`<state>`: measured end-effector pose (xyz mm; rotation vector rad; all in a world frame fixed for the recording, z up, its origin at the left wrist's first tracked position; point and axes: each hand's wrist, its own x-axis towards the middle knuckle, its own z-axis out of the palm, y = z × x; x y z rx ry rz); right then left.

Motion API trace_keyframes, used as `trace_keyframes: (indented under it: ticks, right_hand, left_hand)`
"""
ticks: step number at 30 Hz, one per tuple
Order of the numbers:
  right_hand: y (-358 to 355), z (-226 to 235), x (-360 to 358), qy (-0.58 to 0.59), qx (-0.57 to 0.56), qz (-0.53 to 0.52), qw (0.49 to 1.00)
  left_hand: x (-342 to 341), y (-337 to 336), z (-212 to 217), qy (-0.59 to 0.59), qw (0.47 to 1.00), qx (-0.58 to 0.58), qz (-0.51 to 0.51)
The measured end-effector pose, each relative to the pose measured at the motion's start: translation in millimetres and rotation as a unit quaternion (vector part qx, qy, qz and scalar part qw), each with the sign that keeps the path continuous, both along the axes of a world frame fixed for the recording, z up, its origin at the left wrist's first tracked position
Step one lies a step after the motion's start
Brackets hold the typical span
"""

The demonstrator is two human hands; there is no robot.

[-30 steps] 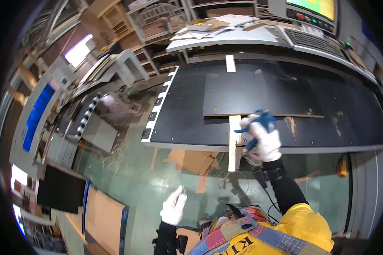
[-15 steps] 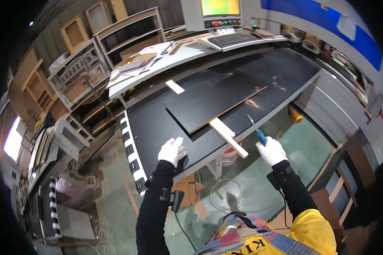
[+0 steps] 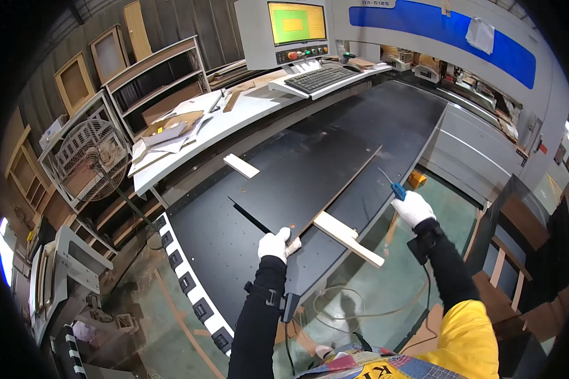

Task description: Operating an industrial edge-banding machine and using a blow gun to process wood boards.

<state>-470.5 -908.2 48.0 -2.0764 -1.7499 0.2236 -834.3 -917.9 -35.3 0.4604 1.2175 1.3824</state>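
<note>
Left hand point(image 3: 276, 243) now grips near corner of dark board point(image 3: 303, 183), fingers curled; right hand point(image 3: 413, 207), closed on blue tool point(image 3: 395, 188), has drawn back.

Single view, from the camera on your head: you look down and forward over the wide black perforated machine worktop point(image 3: 335, 145), close enough that your own forearms enter from the lower edge. The fisheye lens bends straight edges toward the rim. The far grey console with its green-lit monitor point(image 3: 296, 24) marks the facing direction.
</note>
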Motion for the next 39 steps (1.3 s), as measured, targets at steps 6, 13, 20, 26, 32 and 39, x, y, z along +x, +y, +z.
trace_keyframes:
  ticks: [6, 13, 20, 26, 32, 39]
  right_hand:
    - [61.7, 43.1, -15.4, -0.069, -0.082, 0.009, 0.994]
    - [110.5, 61.6, -91.0, -0.131, -0.011, 0.126, 0.983]
    - [131.1, 49.0, -125.1, -0.123, 0.014, 0.133, 0.983]
    - [38.6, 68.9, -231.8, -0.16, -0.071, 0.342, 0.923]
    - [24.2, 47.7, -260.5, -0.212, 0.022, 0.39, 0.896]
    - [-58.8, 57.7, -248.3, -0.198, -0.085, 0.271, 0.938]
  left_hand:
    - [-6.5, -5.6, 2.5, -0.008, 1.0, 0.019, 0.014]
    - [-6.8, -4.6, 6.7, -0.017, 1.0, 0.026, -0.002]
    - [-12.6, -8.8, 7.4, -0.027, 0.997, 0.062, -0.049]
    - [-17.4, -11.1, 5.3, -0.009, 1.0, 0.004, -0.024]
    - [-21.7, -20.0, 21.5, 0.314, 0.947, -0.014, -0.068]
    - [-13.9, -11.5, 8.6, 0.317, 0.939, 0.015, -0.134]
